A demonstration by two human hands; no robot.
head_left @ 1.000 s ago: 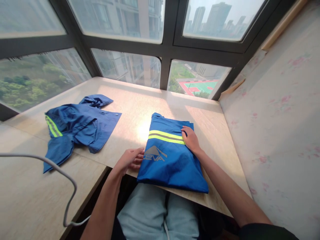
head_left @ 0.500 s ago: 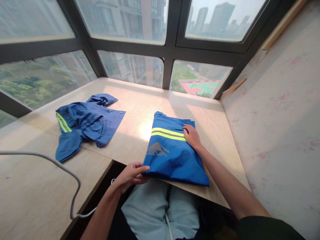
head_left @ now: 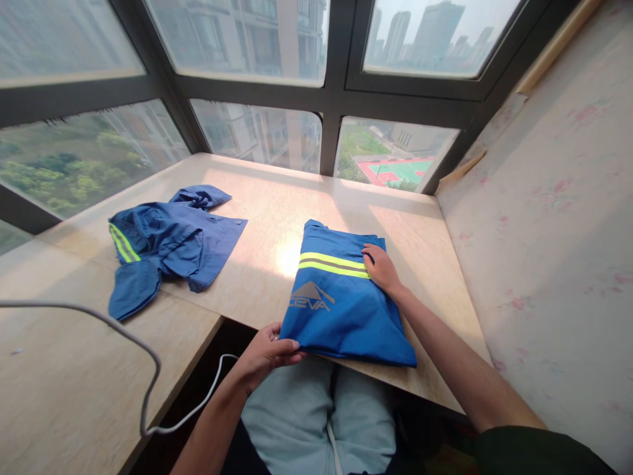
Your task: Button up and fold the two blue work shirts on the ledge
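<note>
A hand could pass along the pale wood-grain surface [head_left: 264, 284] between the crumpled blue cloth garment with yellow-green striping [head_left: 173, 245] and the folded blue cloth garment with a yellow-green band [head_left: 349, 323], and behind the latter toward the dark window frame [head_left: 257, 92]. Right of it, the bare right forearm [head_left: 445, 353] crosses the strip beside the flowered wall [head_left: 548, 251]. The left hand [head_left: 277, 349] blocks its near left corner; a grey cable [head_left: 152, 369] loops across farther left.

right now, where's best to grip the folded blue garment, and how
Probably its near-left corner, from the near side, pinching above and below: the folded blue garment lies flat, and that corner sits by the edge of the table, where the left hand pinches it.
</note>
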